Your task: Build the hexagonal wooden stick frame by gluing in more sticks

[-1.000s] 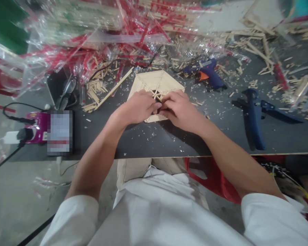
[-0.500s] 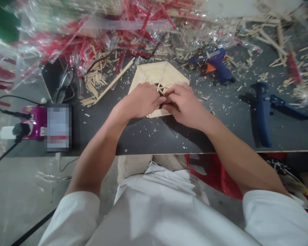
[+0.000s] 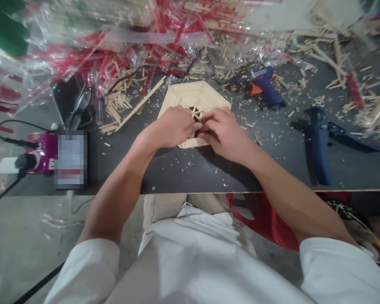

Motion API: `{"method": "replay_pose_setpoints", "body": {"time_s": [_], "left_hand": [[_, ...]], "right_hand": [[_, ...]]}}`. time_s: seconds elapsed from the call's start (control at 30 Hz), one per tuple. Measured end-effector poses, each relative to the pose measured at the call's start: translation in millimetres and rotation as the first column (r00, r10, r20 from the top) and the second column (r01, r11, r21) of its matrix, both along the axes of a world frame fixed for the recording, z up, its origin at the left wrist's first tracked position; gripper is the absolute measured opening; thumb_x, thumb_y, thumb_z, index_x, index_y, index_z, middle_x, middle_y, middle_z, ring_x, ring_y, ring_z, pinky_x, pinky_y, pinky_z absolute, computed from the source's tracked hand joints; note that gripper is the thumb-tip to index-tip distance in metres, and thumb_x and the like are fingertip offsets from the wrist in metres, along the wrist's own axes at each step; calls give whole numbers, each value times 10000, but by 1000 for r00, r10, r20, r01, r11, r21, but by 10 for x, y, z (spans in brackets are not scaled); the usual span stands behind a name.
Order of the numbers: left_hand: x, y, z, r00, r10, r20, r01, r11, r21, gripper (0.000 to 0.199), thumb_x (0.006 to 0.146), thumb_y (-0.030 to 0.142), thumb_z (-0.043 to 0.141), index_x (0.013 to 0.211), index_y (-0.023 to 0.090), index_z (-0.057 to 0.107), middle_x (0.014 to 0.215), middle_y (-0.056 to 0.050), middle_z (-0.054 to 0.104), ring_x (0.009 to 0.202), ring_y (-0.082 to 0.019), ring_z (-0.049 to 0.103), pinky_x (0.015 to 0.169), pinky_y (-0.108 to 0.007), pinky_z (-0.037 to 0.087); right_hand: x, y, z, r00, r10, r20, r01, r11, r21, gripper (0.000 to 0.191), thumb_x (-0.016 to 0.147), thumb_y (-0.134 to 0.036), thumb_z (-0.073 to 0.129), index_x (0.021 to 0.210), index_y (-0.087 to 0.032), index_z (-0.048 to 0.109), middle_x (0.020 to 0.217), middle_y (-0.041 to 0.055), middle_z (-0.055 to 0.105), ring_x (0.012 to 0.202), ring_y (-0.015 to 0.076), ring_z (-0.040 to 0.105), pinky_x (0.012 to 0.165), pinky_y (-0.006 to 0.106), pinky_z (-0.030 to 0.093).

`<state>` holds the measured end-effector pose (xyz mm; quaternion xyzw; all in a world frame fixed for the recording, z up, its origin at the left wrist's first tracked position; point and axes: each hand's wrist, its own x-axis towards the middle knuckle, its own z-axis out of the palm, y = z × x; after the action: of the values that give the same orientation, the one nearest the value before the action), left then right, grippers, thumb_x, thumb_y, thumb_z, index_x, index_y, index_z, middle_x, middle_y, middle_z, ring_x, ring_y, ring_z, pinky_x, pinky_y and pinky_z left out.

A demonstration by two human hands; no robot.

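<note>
A hexagonal panel of pale wooden sticks (image 3: 191, 90) lies on the dark table, with thin ribs running in to a small opening at its middle. My left hand (image 3: 176, 126) is closed over the panel's left side, its thumb pointing to the opening. From the right, my right hand (image 3: 221, 131) has its thumb and fingers pinched together at the opening's near edge, almost touching the left thumb. Whatever sits between the right fingertips is hidden. Short crossing sticks (image 3: 196, 113) show just beyond the fingers.
A blue glue gun (image 3: 267, 86) and a blue-handled cutter (image 3: 318, 143) lie to the right. Glasses (image 3: 80, 105), a phone (image 3: 70, 160) and a purple power adapter (image 3: 41, 152) are at left. Plastic wrappers (image 3: 114, 46) and stick offcuts (image 3: 117, 105) cover the back.
The whole view has shifted slightly. Both hands keep nearly the same place on the panel, with only small finger movement at the opening.
</note>
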<state>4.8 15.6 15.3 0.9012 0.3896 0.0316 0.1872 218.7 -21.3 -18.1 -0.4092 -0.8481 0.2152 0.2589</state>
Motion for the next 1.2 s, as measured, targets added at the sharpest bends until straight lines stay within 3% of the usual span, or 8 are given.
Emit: {"method": "replay_pose_setpoints", "body": {"time_s": [0.6,0.8,0.97,1.1,1.2], "left_hand": [[-49,7,16,999,-35,20,35,999,10,436,1041,350,473,728,179,724,782,-70,652,824,-229,643,893,-401,508],[-84,-14,22,999,-22,33,23,1000,-13,354,993,399,592,773,180,762,798,-66,667,861,-233,645,914,-400,497],[-79,-36,49,999,-13,48,14,999,-32,330,992,391,618,802,175,781,815,-70,676,868,-233,638,913,-411,493],[-87,-29,38,998,-18,61,20,1000,-21,348,998,396,617,780,175,773,781,-62,660,842,-225,632,892,-405,492],[-100,-16,23,996,-33,77,34,999,-12,338,1003,383,617,780,179,769,779,-60,665,842,-215,639,895,-391,494]], "right_hand": [[16,0,15,999,-1,-34,2,999,39,174,1035,-272,554,917,-224,673,1192,138,676,1159,334,612,1073,578,472],[238,87,151,977,-189,-101,196,978,66,198,1066,-312,511,1040,-251,697,1235,137,652,1238,338,613,1113,576,478],[450,171,100,959,-272,-78,275,961,34,128,1022,-314,604,1042,-253,715,1148,129,665,1138,338,656,1027,578,540],[488,189,33,967,-256,-16,256,967,2,102,987,-330,681,1004,-239,722,1108,117,668,1072,329,678,997,585,557],[506,172,45,970,-242,-10,242,970,-9,136,991,-366,694,998,-235,731,1109,105,671,981,282,683,914,525,589]]}}
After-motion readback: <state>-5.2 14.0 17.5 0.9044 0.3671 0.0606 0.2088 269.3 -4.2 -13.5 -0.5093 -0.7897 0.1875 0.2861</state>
